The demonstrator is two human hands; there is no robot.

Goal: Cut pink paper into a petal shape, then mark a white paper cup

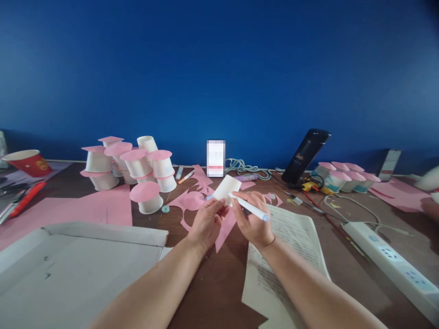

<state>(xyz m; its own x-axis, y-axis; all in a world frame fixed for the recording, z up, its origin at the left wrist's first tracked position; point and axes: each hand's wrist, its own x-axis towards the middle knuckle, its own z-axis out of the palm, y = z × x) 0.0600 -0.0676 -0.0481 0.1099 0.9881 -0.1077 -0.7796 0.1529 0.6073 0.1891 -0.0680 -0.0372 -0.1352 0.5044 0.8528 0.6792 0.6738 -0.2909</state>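
White paper cup (227, 186): grasped by the left hand (207, 223), tilted above the brown table (212, 292), in front of the propped phone (216, 160). The right hand (254, 214) grips a white pen (252, 208), its tip at the cup. View is small here; cannot tell whether tip and cup touch, or whether any mark is made.

Close by: a loose pink disc (193, 201) lies among pink offcuts (226, 228), beyond the left hand.

Further left: stacked cups (137, 170) with pink tops, and one capped cup (150, 205) standing alone in front. A bare cup (147, 143) tops the rear of the stack. Far right: a cluster of small cups (338, 183), also pink-topped.

Status, my judgement: most cups in view are covered and largely stacked; the held cup and the rear one show no pink piece, so these look unfinished.
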